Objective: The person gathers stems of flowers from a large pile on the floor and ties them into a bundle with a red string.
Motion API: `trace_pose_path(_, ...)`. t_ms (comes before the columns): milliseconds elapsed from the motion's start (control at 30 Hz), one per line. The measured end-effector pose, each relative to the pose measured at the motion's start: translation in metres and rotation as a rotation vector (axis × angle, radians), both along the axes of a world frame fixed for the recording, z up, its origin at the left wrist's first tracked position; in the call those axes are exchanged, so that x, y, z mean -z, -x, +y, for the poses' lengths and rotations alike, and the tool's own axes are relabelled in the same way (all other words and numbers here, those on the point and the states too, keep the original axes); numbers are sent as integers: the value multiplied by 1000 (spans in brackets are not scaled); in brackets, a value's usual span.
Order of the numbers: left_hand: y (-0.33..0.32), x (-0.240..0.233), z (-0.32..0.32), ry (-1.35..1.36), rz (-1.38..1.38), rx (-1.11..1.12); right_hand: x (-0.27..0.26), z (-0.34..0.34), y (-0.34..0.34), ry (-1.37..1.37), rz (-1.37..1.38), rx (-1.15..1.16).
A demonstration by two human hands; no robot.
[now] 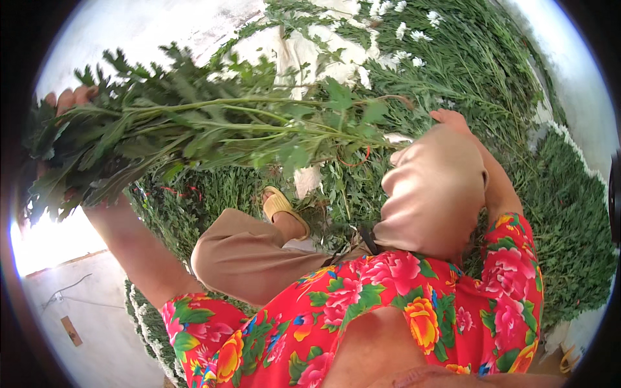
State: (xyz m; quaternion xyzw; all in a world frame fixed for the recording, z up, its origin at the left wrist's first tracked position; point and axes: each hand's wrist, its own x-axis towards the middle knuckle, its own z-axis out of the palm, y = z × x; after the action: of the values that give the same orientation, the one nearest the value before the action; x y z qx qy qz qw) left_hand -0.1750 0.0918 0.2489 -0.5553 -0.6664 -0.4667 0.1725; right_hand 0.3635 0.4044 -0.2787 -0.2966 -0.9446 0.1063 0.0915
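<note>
My left hand (73, 98) is raised at the far left and holds a bunch of leafy green stems (204, 128), probably chrysanthemums. Leaves cover most of that hand; only some fingers show. The bunch stretches rightward across the view, its thinner stem ends lying above my knees. A thin red-orange band (367, 156) curves below these ends. Beyond my raised right knee is my right hand (452, 120), close to the stem ends but apart from them. The knee partly hides this hand, so whether it grips anything cannot be seen.
Cut stems with white flowers (419, 36) are heaped at the upper right. Dense bundles of greenery (572, 218) line the right side, edged with white blooms. Pale cloth (301, 53) lies among the stems ahead. A yellow slipper (279, 203) is on my foot.
</note>
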Motion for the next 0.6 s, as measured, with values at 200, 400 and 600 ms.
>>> trace_pose_path(200,21,-10,-31,246,636,-48,-4,2,-12,24,70,37)
trace_pose_path(400,75,11,-61,213,592,-190,1,17,-20,-3,-38,39)
trace_pose_path(600,117,78,-92,172,396,-360,-31,-17,22,70,-174,230)
